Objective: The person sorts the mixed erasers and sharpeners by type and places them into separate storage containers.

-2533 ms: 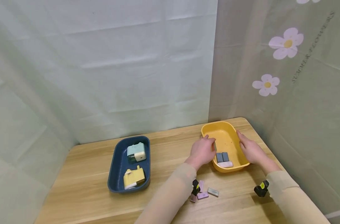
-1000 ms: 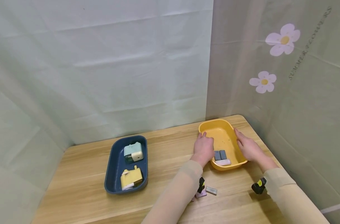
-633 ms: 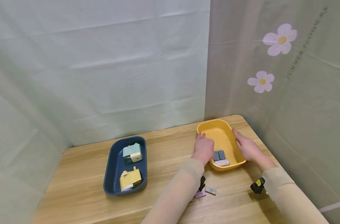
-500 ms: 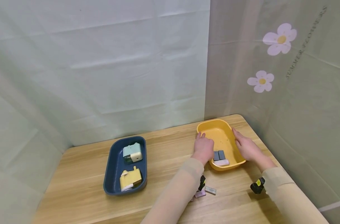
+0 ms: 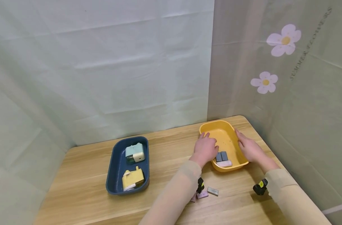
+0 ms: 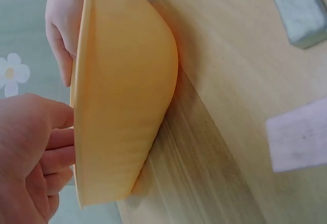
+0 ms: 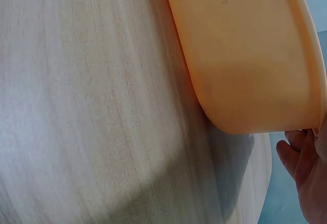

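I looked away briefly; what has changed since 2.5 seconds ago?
The left hand at the yellow tray showed a greyish piece at its fingertips; none shows there now, though whether it let go is hidden. Two of its fingers now stretch toward the left rim. Unchanged: the right hand at the right rim, two dark grey blocks inside, the blue tray.

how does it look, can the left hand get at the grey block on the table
Probably yes, by drawing back. The left hand is at the yellow bin's left side; whether it holds anything is unclear. The grey block lies outside the bin on the table, nearer the person, with nothing covering it.
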### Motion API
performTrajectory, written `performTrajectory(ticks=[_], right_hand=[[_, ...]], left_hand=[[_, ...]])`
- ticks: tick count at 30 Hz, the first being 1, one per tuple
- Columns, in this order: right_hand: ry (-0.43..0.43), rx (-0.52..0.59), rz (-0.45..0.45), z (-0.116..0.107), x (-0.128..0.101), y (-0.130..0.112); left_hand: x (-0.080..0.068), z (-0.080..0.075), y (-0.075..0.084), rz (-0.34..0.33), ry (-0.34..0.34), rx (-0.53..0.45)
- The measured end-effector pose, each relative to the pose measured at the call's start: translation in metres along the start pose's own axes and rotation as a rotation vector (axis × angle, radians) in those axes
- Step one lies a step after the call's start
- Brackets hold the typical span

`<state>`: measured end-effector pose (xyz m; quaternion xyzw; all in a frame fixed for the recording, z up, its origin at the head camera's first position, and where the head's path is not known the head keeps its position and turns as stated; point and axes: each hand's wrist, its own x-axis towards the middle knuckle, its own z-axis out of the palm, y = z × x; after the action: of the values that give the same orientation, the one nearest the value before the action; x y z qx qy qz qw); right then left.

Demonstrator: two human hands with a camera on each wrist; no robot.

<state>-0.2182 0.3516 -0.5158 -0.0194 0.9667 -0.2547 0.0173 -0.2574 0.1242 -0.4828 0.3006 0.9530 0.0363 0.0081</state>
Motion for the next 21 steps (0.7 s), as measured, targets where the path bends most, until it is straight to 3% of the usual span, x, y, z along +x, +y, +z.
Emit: performTrajectory(ticks=[6, 12, 21], right_hand=[[0.002, 0.008, -0.008, 0.001, 0.0, -0.002], [-0.007, 0.009, -0.004, 0.0, 0.0, -0.001], [-0.014, 0.019, 0.003, -0.002, 0.001, 0.001]], left_hand=[[-0.005, 0.001, -0.003, 0.035, 0.07, -0.042], [-0.017, 0.001, -0.01, 0.091, 0.176, -0.149], [-0.025, 0.006, -0.015, 0.128, 0.238, -0.232]])
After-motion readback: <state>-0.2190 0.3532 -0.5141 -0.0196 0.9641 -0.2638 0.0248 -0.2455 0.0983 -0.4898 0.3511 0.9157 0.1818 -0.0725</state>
